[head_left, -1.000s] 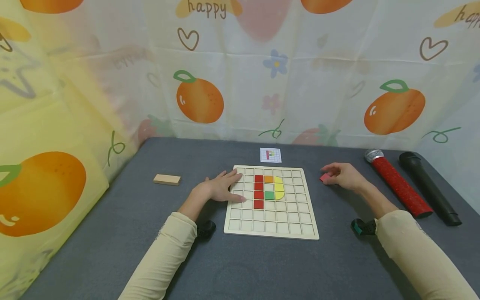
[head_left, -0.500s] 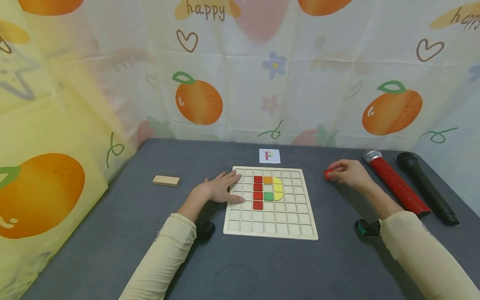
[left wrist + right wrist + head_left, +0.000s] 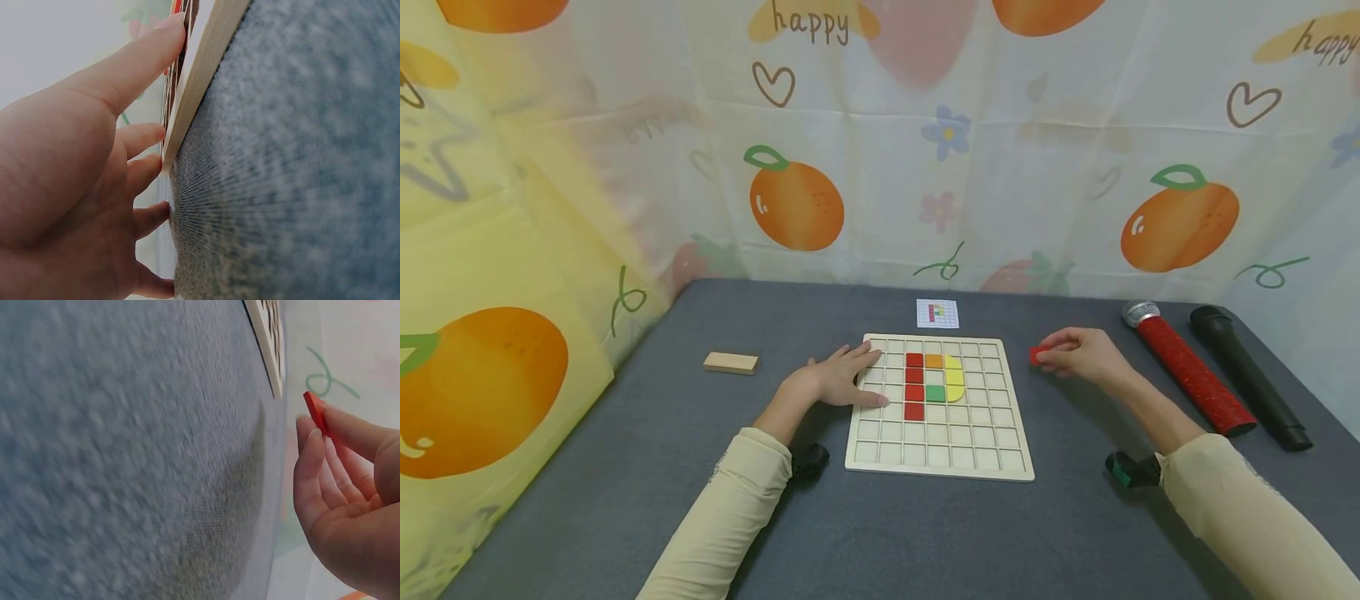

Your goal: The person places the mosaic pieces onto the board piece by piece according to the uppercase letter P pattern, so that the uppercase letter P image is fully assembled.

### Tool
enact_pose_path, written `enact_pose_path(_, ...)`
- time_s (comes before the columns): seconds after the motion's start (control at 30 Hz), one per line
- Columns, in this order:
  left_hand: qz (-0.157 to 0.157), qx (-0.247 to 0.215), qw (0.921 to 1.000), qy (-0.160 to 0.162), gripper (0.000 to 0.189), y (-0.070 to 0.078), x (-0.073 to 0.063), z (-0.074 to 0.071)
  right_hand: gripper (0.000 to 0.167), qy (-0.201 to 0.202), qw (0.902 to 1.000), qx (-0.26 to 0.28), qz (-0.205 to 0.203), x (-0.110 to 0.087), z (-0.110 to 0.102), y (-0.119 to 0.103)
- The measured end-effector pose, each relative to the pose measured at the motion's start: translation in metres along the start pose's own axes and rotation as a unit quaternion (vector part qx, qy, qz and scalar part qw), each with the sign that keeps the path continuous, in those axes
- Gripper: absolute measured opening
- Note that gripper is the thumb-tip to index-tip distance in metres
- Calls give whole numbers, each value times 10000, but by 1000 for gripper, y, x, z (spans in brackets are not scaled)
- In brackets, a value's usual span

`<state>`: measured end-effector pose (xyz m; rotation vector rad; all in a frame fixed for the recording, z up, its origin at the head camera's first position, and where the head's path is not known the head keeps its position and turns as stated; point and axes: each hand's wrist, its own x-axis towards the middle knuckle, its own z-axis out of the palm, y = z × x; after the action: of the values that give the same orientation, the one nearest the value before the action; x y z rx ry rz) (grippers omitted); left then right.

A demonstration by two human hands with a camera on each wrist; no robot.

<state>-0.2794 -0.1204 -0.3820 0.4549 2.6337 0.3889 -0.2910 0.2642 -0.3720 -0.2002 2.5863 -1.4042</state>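
Observation:
A wooden grid board [image 3: 940,458] lies on the dark table. In its cells sit a column of red tiles [image 3: 914,392], an orange tile [image 3: 934,361], a green tile [image 3: 935,393] and yellow rounded tiles [image 3: 954,377]. My left hand [image 3: 838,379] rests on the board's left edge with fingers spread; in the left wrist view its thumb [image 3: 147,59] lies over the rim. To the right of the board, my right hand [image 3: 1086,357] pinches a small red tile [image 3: 316,412] between thumb and fingertips, above the table.
A small printed card [image 3: 937,314] with a coloured grid pattern lies behind the board. At the left is a plain wooden block [image 3: 731,362]. A red microphone [image 3: 1195,375] and a black microphone [image 3: 1251,379] lie at the right. A patterned cloth hangs behind the table.
My right hand first drew back to the right with the red tile, then came back left toward the board. The tile has turned in the fingers. My left hand stays on the board.

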Motion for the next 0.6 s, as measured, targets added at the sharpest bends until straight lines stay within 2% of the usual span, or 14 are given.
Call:
enact_pose_path(0.17, 18, 11, 10000, 6, 89, 0, 0, 0, 43, -236, 9984, 513, 16, -3, 9, -1)
enact_pose_path(0.33, 4, 5, 10000, 7, 89, -1, 0, 1, 42, -512, 9955, 792, 24, -6, 20, -3)
enact_pose_path(0.6, 4, 28, 10000, 6, 89, 0, -1, 0, 44, -853, 9862, 1399, 240, -10, 38, -9)
